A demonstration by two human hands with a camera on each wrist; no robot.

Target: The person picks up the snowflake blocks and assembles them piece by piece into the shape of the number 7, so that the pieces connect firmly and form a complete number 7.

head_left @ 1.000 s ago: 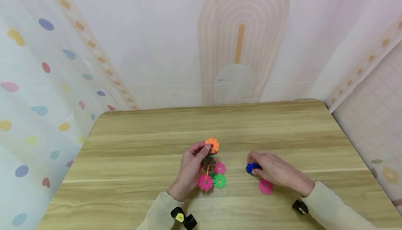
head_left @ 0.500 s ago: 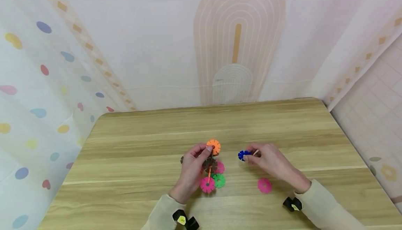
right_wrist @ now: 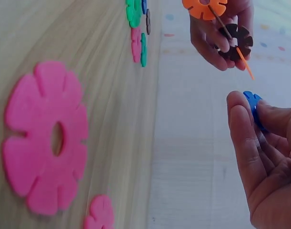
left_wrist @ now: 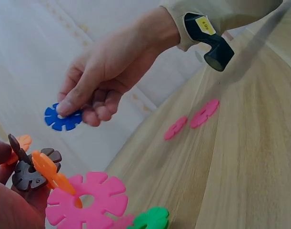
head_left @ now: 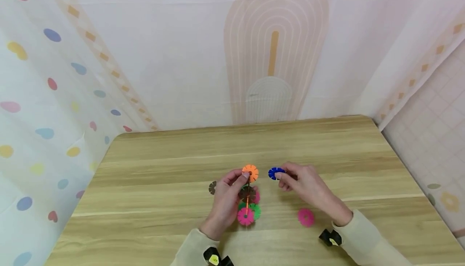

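On the left, my left hand (head_left: 226,199) pinches the cluster of joined discs (head_left: 248,195) above the table (head_left: 145,185); right of it, my right hand (head_left: 303,185) pinches the blue disc (head_left: 274,173) by its rim. It looks light, stiff and thin, best held at the notched edge.

Left hand (head_left: 226,201) raised, fingers curled in a pinch. Right hand (head_left: 304,185) raised just beside it, fingertips (left_wrist: 64,107) pinched together.
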